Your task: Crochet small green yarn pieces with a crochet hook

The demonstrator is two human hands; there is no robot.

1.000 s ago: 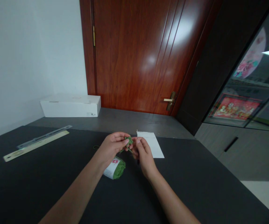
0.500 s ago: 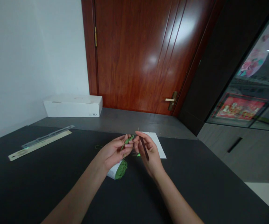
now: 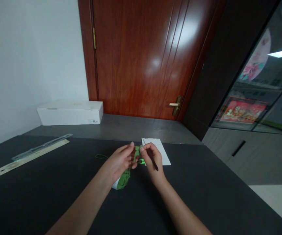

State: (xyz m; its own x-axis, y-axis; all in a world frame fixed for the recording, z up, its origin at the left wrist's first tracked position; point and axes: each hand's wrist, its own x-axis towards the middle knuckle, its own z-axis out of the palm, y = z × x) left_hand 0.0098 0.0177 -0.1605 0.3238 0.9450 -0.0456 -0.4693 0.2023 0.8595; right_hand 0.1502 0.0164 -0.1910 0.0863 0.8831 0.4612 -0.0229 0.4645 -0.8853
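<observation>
Dark table [image 3: 33, 195]; left hand [image 3: 120, 161], right hand [image 3: 153, 160] on green yarn [image 3: 137, 152]

No legible text; white box [image 3: 70, 112] label too small.

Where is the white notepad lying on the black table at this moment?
In the head view the white notepad lies flat near the far edge of the black table, slightly right of centre, partly hidden behind the right hand.
</observation>
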